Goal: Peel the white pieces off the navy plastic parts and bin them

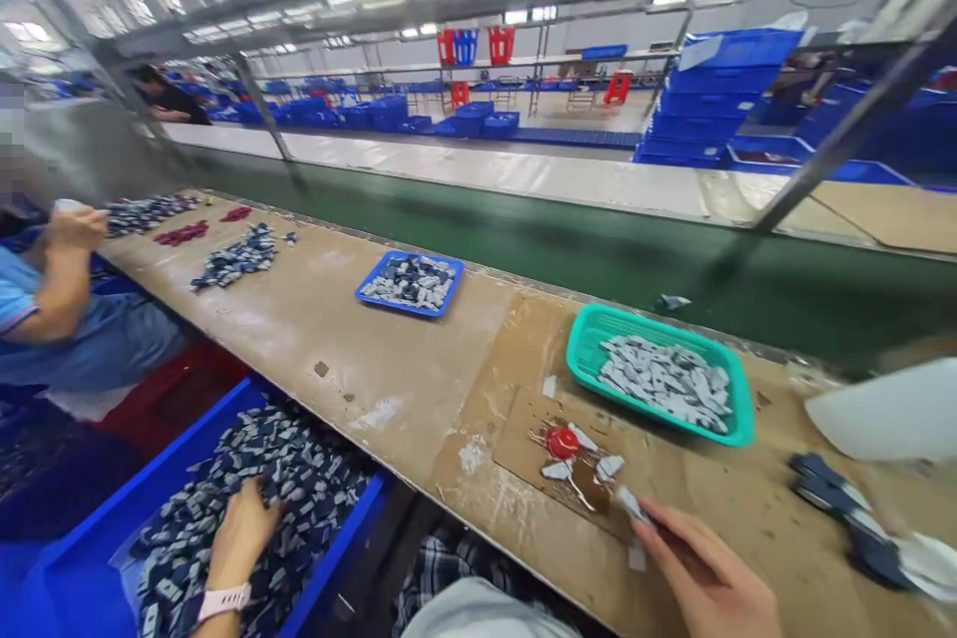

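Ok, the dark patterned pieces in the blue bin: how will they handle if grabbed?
The dark patterned pieces are probably light: they lie loosely heaped around the left hand. Being separate, they will likely slide apart, not lift as one clump. Stiffness is too blurred to tell.

**Person wearing a pale pink wristband over checked clothes**

A pale pink strap band point(222, 602) is wrapping the wrist behind the left hand point(239, 538). Dark checked fabric point(449, 566) with light lines is showing at the near edge of the view, and a pale grey garment point(478, 615) is lying across it, nearest the camera.
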A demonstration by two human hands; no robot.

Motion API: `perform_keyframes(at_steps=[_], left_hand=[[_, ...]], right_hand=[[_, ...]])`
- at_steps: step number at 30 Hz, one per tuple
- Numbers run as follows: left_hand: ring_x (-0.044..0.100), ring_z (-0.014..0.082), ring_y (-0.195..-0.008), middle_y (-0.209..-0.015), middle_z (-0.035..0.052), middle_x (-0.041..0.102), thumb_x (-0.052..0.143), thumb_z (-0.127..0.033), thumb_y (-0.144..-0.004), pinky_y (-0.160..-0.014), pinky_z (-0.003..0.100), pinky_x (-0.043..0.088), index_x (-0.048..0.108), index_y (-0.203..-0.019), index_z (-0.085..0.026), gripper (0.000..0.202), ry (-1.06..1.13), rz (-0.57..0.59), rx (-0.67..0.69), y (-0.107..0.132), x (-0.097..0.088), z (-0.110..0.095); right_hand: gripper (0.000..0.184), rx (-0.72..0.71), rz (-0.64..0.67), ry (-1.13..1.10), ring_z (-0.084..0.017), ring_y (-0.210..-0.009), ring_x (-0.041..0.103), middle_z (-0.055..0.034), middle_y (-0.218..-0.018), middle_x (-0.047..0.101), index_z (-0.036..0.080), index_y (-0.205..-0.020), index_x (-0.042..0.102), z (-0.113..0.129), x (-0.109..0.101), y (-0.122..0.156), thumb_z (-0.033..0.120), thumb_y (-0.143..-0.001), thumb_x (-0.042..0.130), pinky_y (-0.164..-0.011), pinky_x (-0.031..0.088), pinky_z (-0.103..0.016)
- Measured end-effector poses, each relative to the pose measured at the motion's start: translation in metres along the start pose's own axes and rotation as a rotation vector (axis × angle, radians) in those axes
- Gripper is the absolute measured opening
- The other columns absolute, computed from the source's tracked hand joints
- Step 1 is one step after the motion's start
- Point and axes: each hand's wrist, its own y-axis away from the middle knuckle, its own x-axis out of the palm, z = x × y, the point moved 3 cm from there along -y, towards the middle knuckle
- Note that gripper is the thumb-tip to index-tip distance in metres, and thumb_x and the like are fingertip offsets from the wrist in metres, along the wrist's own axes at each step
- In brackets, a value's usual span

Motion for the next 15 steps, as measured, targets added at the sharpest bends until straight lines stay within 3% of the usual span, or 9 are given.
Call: perform_keyframes(at_steps=[2,4,6,9,12,15], left_hand=[[0.057,0.0463,-0.106,-0.091,0.0243,0.066,0.051,-0.035,-0.052,-0.095,0.057,0.041,0.055,-0.097,-0.009,0.052,0.011,0.051,0.025,-0.001,0.012,-0.008],[0.058,0.0382,-0.109,-0.100,0.0195,0.067,0.054,-0.037,-0.054,-0.100,0.048,0.043,0.052,-0.107,-0.011,0.059,0.102,0.172,0.110,0.004,0.016,-0.031],[0.061,0.0315,-0.107,-0.111,0.0124,0.066,0.061,-0.042,-0.061,-0.099,0.043,0.046,0.047,-0.121,-0.018,0.067,0.301,0.374,0.192,0.019,0.011,-0.063],[0.060,0.0297,-0.110,-0.122,0.0071,0.063,0.071,-0.047,-0.068,-0.098,0.043,0.047,0.041,-0.132,-0.029,0.073,0.631,0.686,0.218,0.053,-0.002,-0.116],[0.059,0.0324,-0.111,-0.115,0.0087,0.066,0.077,-0.044,-0.067,-0.098,0.044,0.047,0.057,-0.119,-0.027,0.059,0.740,0.900,0.249,0.082,-0.002,-0.167],[0.065,0.0301,-0.098,-0.115,0.0101,0.066,0.078,-0.040,-0.068,-0.091,0.042,0.050,0.065,-0.107,-0.022,0.045,0.750,1.101,0.335,0.103,0.020,-0.214]], right_hand=[[0.030,-0.047,-0.020,0.019,-0.020,-0.076,0.069,-0.0049,-0.089,0.072,0.022,-0.088,0.073,0.008,-0.001,-0.007,0.049,-0.080,0.062,-0.069,0.060,-0.027],[0.027,-0.109,-0.017,0.047,-0.017,-0.075,0.068,-0.0059,-0.088,0.071,0.020,-0.089,0.073,0.016,0.003,-0.011,0.042,-0.085,0.058,-0.067,0.058,-0.025],[0.025,-0.164,0.000,0.077,-0.016,-0.075,0.067,-0.0061,-0.087,0.070,0.020,-0.090,0.073,0.022,0.010,-0.012,0.038,-0.088,0.056,-0.065,0.057,-0.024],[0.025,-0.221,-0.010,0.126,-0.016,-0.076,0.066,-0.0069,-0.086,0.069,0.019,-0.092,0.072,0.023,0.020,-0.010,0.035,-0.091,0.053,-0.068,0.057,-0.027],[0.028,-0.230,0.014,0.155,-0.017,-0.075,0.064,-0.0072,-0.082,0.068,0.020,-0.091,0.073,0.020,0.026,-0.011,0.036,-0.093,0.049,-0.069,0.056,-0.030],[0.028,-0.151,0.029,0.071,-0.017,-0.076,0.064,-0.0071,-0.084,0.068,0.020,-0.091,0.073,0.019,0.024,-0.015,0.038,-0.092,0.051,-0.069,0.056,-0.030]])
